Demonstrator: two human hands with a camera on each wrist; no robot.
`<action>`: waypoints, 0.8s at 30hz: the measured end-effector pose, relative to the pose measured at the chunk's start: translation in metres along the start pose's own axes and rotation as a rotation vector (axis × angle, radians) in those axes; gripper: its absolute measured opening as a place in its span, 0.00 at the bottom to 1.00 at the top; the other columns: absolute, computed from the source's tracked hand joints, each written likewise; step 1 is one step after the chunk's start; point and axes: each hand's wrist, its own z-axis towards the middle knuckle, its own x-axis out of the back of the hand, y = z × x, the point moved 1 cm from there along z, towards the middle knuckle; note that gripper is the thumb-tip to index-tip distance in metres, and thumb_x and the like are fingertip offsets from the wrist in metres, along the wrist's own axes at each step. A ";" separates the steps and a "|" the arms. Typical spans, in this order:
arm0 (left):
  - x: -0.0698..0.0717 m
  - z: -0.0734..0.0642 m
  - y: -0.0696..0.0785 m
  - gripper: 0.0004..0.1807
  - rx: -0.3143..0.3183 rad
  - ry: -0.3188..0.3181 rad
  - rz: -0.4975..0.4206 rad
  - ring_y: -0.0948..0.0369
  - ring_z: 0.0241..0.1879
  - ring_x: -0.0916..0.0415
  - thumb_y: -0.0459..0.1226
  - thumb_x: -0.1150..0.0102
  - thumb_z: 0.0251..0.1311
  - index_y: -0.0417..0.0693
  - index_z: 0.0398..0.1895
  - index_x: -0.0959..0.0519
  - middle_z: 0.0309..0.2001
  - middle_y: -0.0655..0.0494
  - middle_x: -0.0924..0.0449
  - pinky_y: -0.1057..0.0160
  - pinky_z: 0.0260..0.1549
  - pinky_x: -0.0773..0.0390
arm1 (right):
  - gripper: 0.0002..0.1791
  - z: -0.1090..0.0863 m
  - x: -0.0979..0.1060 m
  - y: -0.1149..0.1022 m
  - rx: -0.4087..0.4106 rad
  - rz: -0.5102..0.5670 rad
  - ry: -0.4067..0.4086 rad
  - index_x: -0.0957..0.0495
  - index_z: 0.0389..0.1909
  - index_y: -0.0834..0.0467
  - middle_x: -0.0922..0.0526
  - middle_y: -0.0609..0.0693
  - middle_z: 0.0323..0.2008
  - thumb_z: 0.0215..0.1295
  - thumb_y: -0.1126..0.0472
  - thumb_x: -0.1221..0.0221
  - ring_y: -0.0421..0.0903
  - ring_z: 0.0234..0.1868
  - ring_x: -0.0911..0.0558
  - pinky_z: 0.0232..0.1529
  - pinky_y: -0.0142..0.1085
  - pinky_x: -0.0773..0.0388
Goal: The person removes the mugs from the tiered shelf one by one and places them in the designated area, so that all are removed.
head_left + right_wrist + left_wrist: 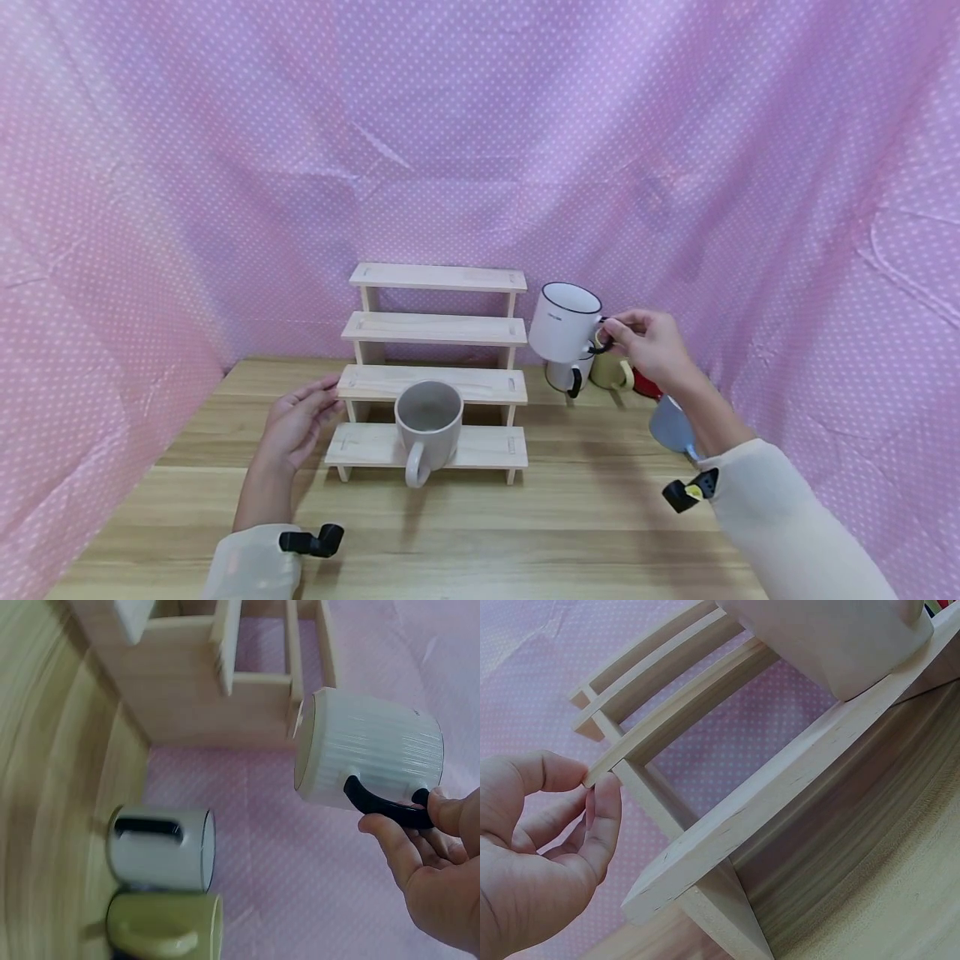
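Observation:
A four-step wooden display rack stands on the table. On its lowest step sits a beige mug, handle toward me. My left hand pinches the left end of the second step from the bottom between thumb and fingers, as the left wrist view shows with the hand at the board's corner. To the right of the rack, my right hand holds up a white mug with a black rim by its black handle. This mug is upright, raised beside the upper steps.
Behind the raised mug, another white mug with a black handle stands on the table. A yellow-green mug, a red mug and a light-blue mug follow to its right. Pink dotted cloth hangs around the table.

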 end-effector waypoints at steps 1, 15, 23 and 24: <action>0.000 0.000 0.000 0.15 0.001 0.001 -0.003 0.66 0.41 0.17 0.24 0.47 0.72 0.30 0.58 0.22 0.48 0.58 0.14 0.70 0.49 0.14 | 0.16 -0.002 0.003 0.003 -0.002 -0.009 0.003 0.22 0.52 0.77 0.14 0.65 0.41 0.76 0.65 0.42 0.37 0.35 0.14 0.40 0.29 0.11; 0.001 0.003 -0.002 0.13 -0.005 -0.006 -0.016 0.65 0.41 0.17 0.23 0.48 0.72 0.33 0.56 0.20 0.49 0.57 0.14 0.70 0.49 0.14 | 0.18 -0.030 0.040 0.055 -0.033 -0.126 0.065 0.24 0.50 0.79 0.14 0.61 0.37 0.77 0.64 0.43 0.36 0.30 0.15 0.35 0.29 0.11; 0.001 0.004 -0.003 0.13 -0.009 0.000 -0.021 0.65 0.40 0.17 0.23 0.48 0.72 0.34 0.54 0.18 0.48 0.57 0.14 0.70 0.48 0.14 | 0.18 -0.045 0.048 0.083 -0.042 -0.164 0.069 0.24 0.50 0.80 0.15 0.68 0.41 0.77 0.65 0.44 0.36 0.32 0.14 0.35 0.29 0.11; 0.001 0.004 -0.002 0.13 -0.010 0.000 -0.019 0.65 0.40 0.17 0.23 0.48 0.72 0.35 0.53 0.18 0.47 0.57 0.14 0.70 0.48 0.14 | 0.17 -0.047 0.048 0.086 -0.038 -0.177 0.069 0.24 0.50 0.80 0.14 0.69 0.41 0.77 0.65 0.44 0.35 0.31 0.14 0.34 0.29 0.12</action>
